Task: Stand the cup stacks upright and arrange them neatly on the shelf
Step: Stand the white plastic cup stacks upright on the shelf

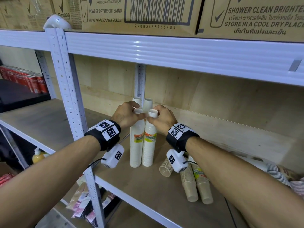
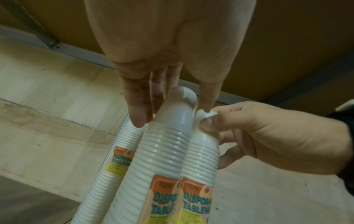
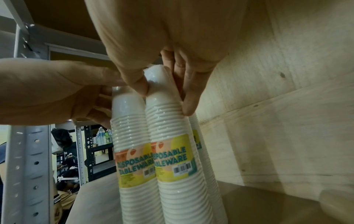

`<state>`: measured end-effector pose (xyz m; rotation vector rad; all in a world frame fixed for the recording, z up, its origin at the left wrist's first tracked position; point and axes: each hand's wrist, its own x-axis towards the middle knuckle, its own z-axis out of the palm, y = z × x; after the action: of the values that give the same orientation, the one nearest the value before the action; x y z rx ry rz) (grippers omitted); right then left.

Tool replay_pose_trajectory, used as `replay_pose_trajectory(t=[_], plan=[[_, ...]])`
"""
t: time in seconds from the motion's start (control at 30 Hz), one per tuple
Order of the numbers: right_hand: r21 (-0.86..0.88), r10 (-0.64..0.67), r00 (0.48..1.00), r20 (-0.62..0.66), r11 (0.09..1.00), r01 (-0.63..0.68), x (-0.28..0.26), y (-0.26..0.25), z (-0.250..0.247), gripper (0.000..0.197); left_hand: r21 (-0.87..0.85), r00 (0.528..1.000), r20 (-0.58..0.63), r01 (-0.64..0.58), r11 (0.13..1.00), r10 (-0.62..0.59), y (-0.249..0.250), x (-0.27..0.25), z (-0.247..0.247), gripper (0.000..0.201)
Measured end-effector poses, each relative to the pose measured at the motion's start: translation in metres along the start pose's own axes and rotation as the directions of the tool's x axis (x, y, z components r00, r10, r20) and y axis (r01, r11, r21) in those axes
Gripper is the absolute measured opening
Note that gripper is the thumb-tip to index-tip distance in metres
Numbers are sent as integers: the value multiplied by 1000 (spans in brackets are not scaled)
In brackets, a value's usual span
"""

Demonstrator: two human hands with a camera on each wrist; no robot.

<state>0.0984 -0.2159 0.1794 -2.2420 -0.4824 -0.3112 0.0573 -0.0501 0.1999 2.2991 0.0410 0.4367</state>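
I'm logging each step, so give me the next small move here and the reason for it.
Probably let go of the two front white stacks and reach for the brown stacks lying on the shelf board. The left hand and right hand each grip an upright stack's top, beside two more behind.

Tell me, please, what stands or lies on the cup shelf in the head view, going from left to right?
Left white stack, gripped by the left hand → right white stack, gripped by the right hand → brown stacks lying down → patterned stacks lying down.
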Motion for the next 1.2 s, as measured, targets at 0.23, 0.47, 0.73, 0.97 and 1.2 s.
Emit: replay_pose_trajectory(t=[0.23, 0.47, 0.73, 0.97, 1.2], plan=[[18, -1, 1000, 4, 1000, 1, 0, -1, 0, 31, 65, 998, 11, -60, 996, 59, 5, -4, 1, 15], [9, 6, 1000, 17, 1000, -6, 1, -2, -1, 32, 144, 999, 44, -17, 989, 11, 6, 2, 1, 28], [29, 13, 998, 61, 999, -15, 9, -3, -5, 29, 158, 993, 105, -71, 985, 55, 12, 6, -4, 7], [49, -17, 997, 79, 999, 13, 23, -18, -13, 21, 144, 995, 81, -68, 987, 57, 8, 24, -19, 23], [65, 9, 1000, 22, 998, -10, 38, -25, -1, 31, 97, 998, 57, -16, 995, 10, -5, 45, -26, 30]])
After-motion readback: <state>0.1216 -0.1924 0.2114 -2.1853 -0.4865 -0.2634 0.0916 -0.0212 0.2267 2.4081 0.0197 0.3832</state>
